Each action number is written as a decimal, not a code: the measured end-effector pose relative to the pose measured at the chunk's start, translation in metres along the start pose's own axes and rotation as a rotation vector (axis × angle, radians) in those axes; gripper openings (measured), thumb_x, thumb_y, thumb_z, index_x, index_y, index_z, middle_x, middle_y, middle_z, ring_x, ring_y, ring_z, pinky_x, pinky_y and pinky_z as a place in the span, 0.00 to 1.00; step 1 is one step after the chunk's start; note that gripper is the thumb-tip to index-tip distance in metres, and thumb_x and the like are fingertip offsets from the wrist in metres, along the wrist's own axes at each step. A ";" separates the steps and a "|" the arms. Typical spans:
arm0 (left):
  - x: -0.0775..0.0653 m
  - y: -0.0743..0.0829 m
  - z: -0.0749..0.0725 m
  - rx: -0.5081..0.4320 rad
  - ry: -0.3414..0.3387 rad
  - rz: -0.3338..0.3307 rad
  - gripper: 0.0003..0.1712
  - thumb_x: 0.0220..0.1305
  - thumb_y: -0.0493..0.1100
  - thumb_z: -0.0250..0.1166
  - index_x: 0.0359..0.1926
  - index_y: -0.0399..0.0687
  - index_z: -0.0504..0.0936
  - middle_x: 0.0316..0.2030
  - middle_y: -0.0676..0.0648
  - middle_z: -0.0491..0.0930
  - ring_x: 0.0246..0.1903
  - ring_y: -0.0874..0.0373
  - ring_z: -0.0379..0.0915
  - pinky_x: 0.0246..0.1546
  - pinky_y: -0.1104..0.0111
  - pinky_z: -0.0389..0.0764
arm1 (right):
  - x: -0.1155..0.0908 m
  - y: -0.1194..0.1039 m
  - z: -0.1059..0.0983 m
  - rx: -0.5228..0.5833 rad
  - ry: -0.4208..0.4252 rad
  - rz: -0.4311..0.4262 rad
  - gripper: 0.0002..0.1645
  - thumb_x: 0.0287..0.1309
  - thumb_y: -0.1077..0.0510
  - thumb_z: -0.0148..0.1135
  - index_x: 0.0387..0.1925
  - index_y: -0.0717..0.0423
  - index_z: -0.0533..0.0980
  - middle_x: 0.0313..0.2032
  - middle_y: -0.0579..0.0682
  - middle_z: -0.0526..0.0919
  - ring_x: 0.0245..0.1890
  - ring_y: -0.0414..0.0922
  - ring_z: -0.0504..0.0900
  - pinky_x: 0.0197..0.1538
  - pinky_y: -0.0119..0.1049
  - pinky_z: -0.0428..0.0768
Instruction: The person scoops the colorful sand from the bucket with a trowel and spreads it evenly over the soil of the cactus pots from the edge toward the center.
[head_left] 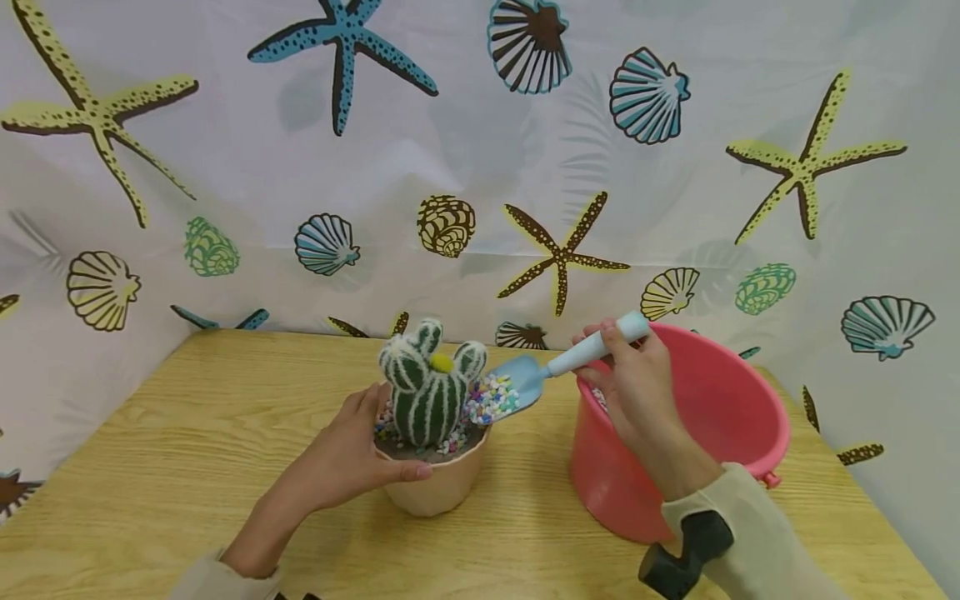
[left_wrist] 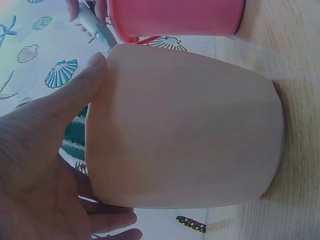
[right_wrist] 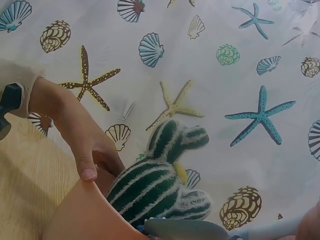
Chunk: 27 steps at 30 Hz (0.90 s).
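A knitted green cactus [head_left: 429, 404] with white stripes and a yellow flower stands in a peach flower pot [head_left: 438, 487]. Dark soil and colored pebbles lie around its base. My left hand [head_left: 352, 454] grips the pot at its rim, thumb at the front and fingers around the far side, as the left wrist view also shows. My right hand [head_left: 637, 383] holds a small trowel by its pale blue handle [head_left: 588, 352]. Pastel pebbles [head_left: 497, 400] fill the trowel's blade [head_left: 531, 379], which tilts down over the pot's right rim.
A pink bucket [head_left: 615, 483] stands on the wooden table [head_left: 247, 392] to the right of the pot, beneath my right forearm. A few pale pebbles show inside its left edge. Behind the table hangs a white cloth [head_left: 465, 158] printed with starfish and shells.
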<state>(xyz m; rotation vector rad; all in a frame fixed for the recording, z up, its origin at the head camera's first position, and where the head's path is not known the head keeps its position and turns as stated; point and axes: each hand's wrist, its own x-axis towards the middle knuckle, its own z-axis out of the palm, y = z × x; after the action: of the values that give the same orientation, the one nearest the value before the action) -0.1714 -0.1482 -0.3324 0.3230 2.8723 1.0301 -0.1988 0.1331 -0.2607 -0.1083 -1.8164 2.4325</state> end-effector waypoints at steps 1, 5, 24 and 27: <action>0.000 0.000 0.000 -0.004 0.000 0.000 0.70 0.43 0.68 0.72 0.74 0.38 0.43 0.69 0.27 0.49 0.64 0.28 0.57 0.56 0.39 0.67 | 0.000 0.000 0.000 -0.009 -0.005 -0.006 0.12 0.73 0.58 0.42 0.52 0.61 0.61 0.46 0.52 0.70 0.55 0.50 0.75 0.55 0.45 0.77; -0.001 0.001 -0.001 -0.011 -0.006 -0.006 0.70 0.44 0.68 0.72 0.74 0.37 0.42 0.69 0.27 0.48 0.64 0.28 0.56 0.57 0.39 0.67 | -0.001 0.002 0.002 -0.026 -0.024 -0.044 0.08 0.72 0.58 0.45 0.47 0.60 0.63 0.46 0.54 0.70 0.49 0.46 0.78 0.54 0.46 0.78; 0.000 -0.001 -0.002 -0.029 -0.036 -0.024 0.72 0.44 0.68 0.71 0.74 0.36 0.38 0.70 0.27 0.45 0.65 0.28 0.54 0.58 0.39 0.66 | -0.001 -0.007 0.009 -0.102 -0.045 -0.132 0.11 0.69 0.60 0.50 0.49 0.59 0.64 0.42 0.51 0.73 0.41 0.42 0.82 0.51 0.48 0.80; 0.000 0.000 -0.002 -0.032 -0.033 -0.021 0.72 0.45 0.68 0.71 0.74 0.37 0.39 0.70 0.27 0.45 0.65 0.28 0.54 0.57 0.39 0.66 | 0.001 -0.008 0.012 -0.119 -0.042 -0.175 0.10 0.69 0.61 0.50 0.49 0.59 0.64 0.42 0.50 0.74 0.43 0.43 0.82 0.51 0.49 0.79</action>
<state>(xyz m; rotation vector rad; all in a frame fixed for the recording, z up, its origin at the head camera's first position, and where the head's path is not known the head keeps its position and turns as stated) -0.1715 -0.1496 -0.3313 0.3039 2.8206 1.0558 -0.2011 0.1240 -0.2497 0.0891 -1.9005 2.2248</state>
